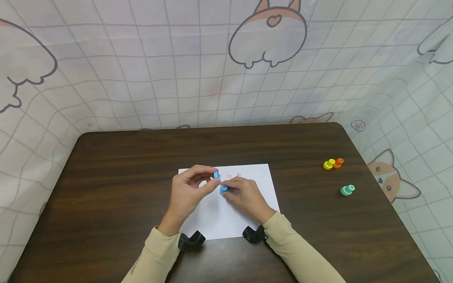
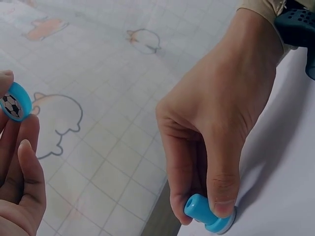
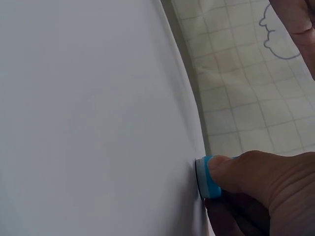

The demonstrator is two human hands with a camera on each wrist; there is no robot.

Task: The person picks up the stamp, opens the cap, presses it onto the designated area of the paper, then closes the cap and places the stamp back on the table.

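The left hand [image 1: 189,191] pinches a small blue cap [image 1: 216,175] above the white paper [image 1: 216,220]; in the left wrist view a soccer ball picture shows inside the cap [image 2: 19,101]. The right hand [image 1: 249,195] grips a blue stamp [image 1: 223,189] by thumb and fingers. Its round base [image 3: 202,178] is against the paper in the right wrist view, and its knob end [image 2: 198,208] faces outward in the left wrist view. Faint reddish prints [image 1: 238,175] mark the paper's upper part, just beyond the hands.
On the right of the dark wooden table [image 1: 116,177] stand a yellow stamp [image 1: 328,164] and an orange one [image 1: 338,163] side by side, with a mint green stamp [image 1: 347,190] nearer the person. A patterned cloth [image 1: 159,78] hangs behind and beside the table.
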